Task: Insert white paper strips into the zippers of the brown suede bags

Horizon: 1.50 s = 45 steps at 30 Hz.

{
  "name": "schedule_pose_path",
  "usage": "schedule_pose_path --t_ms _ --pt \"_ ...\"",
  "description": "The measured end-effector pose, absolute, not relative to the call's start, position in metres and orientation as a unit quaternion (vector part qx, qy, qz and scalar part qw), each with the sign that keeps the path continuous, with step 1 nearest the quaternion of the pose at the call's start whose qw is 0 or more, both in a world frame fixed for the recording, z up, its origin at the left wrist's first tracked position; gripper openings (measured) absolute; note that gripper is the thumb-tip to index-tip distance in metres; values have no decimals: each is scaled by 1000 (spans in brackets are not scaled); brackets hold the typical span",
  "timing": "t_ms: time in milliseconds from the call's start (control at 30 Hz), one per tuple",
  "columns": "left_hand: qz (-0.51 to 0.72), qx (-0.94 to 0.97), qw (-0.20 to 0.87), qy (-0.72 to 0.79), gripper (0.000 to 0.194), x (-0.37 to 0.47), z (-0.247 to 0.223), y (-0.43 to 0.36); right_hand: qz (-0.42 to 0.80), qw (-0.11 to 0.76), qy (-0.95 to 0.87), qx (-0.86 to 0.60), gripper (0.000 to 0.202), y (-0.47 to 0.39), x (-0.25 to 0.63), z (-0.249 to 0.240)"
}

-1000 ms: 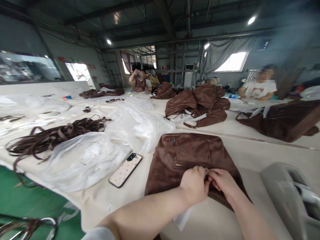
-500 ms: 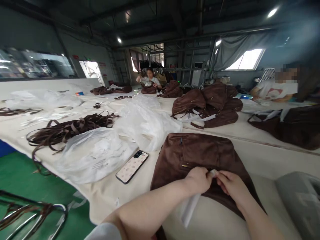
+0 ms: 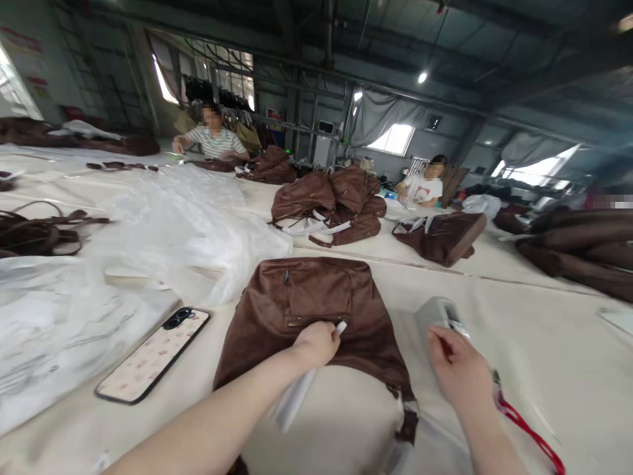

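Note:
A brown handbag point(image 3: 321, 290) lies flat before me, its zipped pocket facing up and its strap toward me. My left hand point(image 3: 319, 343) rests on the bag by the lower zipper, fingers closed round a white strip point(image 3: 297, 399). One end of the strip pokes out above the fingers, and the longer part hangs below the wrist. My right hand point(image 3: 457, 363) is off the bag, at the front of a grey tape-dispenser-like device point(image 3: 435, 310). Its fingers are curled together; whatever is between them is hidden.
A phone point(image 3: 153, 356) lies left of the bag beside clear plastic sheeting point(image 3: 182, 231). More brown bags point(image 3: 336, 198) are piled across the table. A red cord point(image 3: 531, 429) lies at right. Two co-workers point(image 3: 217, 138) sit at the far side; brown straps point(image 3: 44, 231) lie at left.
My right hand has left the white strip and moved right to the grey device. My left hand still holds the strip on the bag. The view has turned right.

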<state>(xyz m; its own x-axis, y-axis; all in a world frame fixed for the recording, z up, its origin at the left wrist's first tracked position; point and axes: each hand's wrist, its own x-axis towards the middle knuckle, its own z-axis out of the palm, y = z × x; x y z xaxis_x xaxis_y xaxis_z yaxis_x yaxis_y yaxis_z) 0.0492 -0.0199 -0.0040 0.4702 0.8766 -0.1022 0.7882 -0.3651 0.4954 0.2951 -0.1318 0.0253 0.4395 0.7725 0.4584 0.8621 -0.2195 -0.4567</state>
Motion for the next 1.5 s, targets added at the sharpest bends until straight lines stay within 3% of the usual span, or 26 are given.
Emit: schedule_pose_path --t_ms 100,167,267,333,400,633,800,967,1033,1100,1300,1400,1500 --pt "97 817 272 499 32 48 -2 -17 -140 269 -446 -842 29 -166 355 28" --pt "98 815 289 493 32 47 -3 -13 -68 251 -423 -868 35 -182 381 26" --pt "107 812 303 488 32 47 -7 -8 146 334 -389 -846 47 -191 395 20" --pt "113 809 306 489 33 47 -9 -6 225 421 -361 -801 48 -191 394 16" --pt "113 809 305 490 32 47 -9 -6 239 474 -347 -773 46 -190 390 15" --pt "111 803 310 497 32 46 -9 -7 171 529 -358 -750 41 -215 377 17" --pt "133 805 317 483 30 45 -19 -2 167 455 -362 -796 39 -233 374 -6" --pt "141 799 334 480 31 42 -18 -4 73 288 -361 -884 25 -245 377 -21" --pt "141 797 339 479 31 41 -15 -7 43 281 -353 -891 26 -243 369 -13" --pt "138 797 336 483 31 41 -14 -9 53 334 -364 -868 33 -228 349 2" --pt "129 794 321 499 33 41 -14 -12 307 473 -485 -668 44 -121 238 22" --pt "134 798 312 498 33 41 -14 -13 450 485 -464 -588 43 -74 200 10" --pt "135 803 308 492 32 41 -13 -12 499 473 -453 -568 41 -54 189 -8"
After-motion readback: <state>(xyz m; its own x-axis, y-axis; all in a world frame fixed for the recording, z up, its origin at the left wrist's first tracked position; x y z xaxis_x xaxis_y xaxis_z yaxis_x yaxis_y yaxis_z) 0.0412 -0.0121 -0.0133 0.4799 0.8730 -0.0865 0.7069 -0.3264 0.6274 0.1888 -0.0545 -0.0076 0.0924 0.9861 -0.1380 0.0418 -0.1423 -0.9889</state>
